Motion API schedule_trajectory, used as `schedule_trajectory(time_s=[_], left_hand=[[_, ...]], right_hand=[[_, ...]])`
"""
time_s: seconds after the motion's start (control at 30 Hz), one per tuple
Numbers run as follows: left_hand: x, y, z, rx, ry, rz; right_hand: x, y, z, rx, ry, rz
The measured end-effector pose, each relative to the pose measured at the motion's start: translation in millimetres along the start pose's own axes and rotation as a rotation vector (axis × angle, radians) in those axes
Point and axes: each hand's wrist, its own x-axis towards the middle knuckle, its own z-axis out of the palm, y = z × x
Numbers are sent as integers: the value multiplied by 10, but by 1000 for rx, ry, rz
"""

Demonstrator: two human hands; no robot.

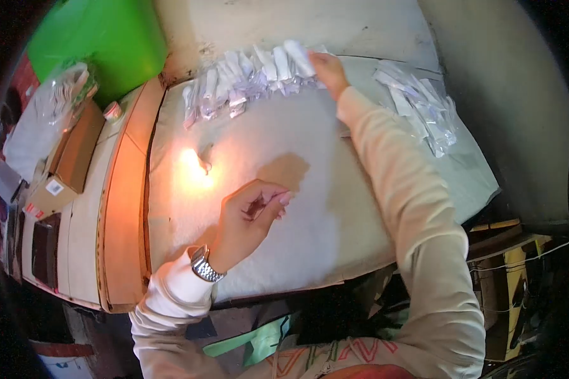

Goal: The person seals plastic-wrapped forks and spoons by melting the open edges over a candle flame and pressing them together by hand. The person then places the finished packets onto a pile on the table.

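Observation:
My left hand (250, 215), with a metal watch on its wrist, is curled above the middle of the white padded surface. Its fingers are pressed together, and what they hold, if anything, cannot be made out. Up at the back, my right hand (328, 72) has its fingers closed at the end of a white wrapped packet (299, 58). That packet is at the right end of a row of similar plastic-wrapped packets (237, 76). A small bright flame or lamp (196, 165) glows on the surface to the left of my left hand.
More wrapped packets (417, 104) lie in a pile at the right. Along the left are a green container (101, 44), an open cardboard box (66, 164), a plastic bag of items (47, 120) and a small roll (112, 111). A wall rises behind the padded surface (284, 265).

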Motion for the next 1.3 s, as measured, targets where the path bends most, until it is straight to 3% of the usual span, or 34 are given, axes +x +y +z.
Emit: schedule_trajectory(time_s=[0.1,0.2,0.3,0.37,0.53,0.6,0.67,0.7,0.8,0.9,1.0,1.1,1.2,1.3], left_hand=[[24,12,21,1,45,20],[-7,20,34,15,5,35],[-58,101,38,42,-99,-52],[-111,149,17,131,-190,-93],[-120,223,-79,307,-340,86],[-79,146,-82,164,-82,130],[1,215,-86,184,178,168],[63,210,-120,115,198,245],[107,161,-185,47,182,166],[104,87,-206,60,129,127],[81,96,-207,49,97,113],[95,100,-121,24,104,167],[112,76,-130,-168,-3,120],[99,115,-112,-535,-183,-27]], right_hand=[[79,113,273,-476,277,-341],[-283,-2,94,-337,142,-468],[-568,-46,-416,-448,-154,-713],[-829,-231,-741,-291,-162,-409],[-1068,-135,-1378,-93,72,-91],[-1191,-74,-1442,-78,110,-106],[-1264,31,-1373,-52,117,-316],[-1317,19,-1342,-204,153,-267],[-1332,273,-1320,-545,-29,-540],[-1468,280,-1256,-762,-185,-361],[-1508,270,-1212,-787,-258,-263],[-1535,249,-1162,-790,-186,-456],[-1658,46,-1032,-558,-134,-533],[-2068,-301,-673,32,-409,-267]])
